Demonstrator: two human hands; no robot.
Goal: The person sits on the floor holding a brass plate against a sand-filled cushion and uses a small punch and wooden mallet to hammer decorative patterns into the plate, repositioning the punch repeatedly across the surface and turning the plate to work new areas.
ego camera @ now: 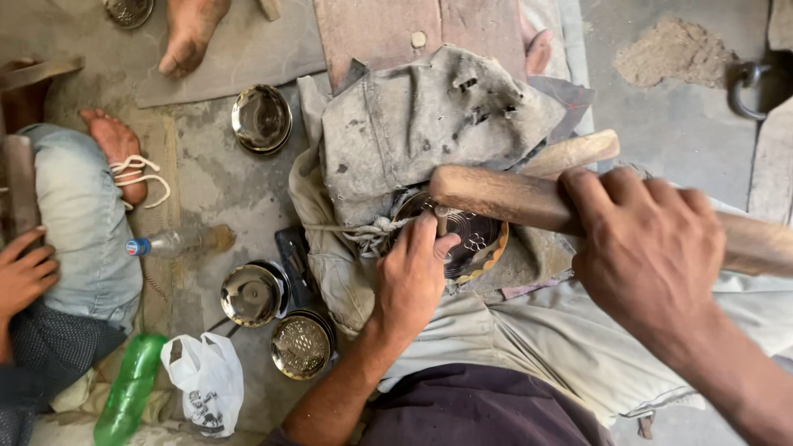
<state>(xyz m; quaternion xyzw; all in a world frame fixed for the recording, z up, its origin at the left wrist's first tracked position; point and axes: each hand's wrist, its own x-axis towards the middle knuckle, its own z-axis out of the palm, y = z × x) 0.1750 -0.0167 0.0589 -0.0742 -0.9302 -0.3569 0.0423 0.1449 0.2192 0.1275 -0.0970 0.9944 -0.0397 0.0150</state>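
My right hand [648, 252] grips a thick wooden mallet [504, 196] whose head lies over a round engraved metal plate [471, 239]. My left hand [411, 277] pinches a small metal punch [440, 218] upright on the plate's left side, right under the mallet head. The plate rests on a worn grey cloth bundle [429, 116] tied with string, between my knees.
Several shiny metal bowls lie on the concrete floor: one [261, 120] at the back, one [251, 293] and a patterned one [301, 345] nearer. A clear bottle [178, 242], green bottle [128, 390] and white plastic bag [211, 381] lie left. Another person's leg [83, 223], foot and hand [23, 277] are at far left.
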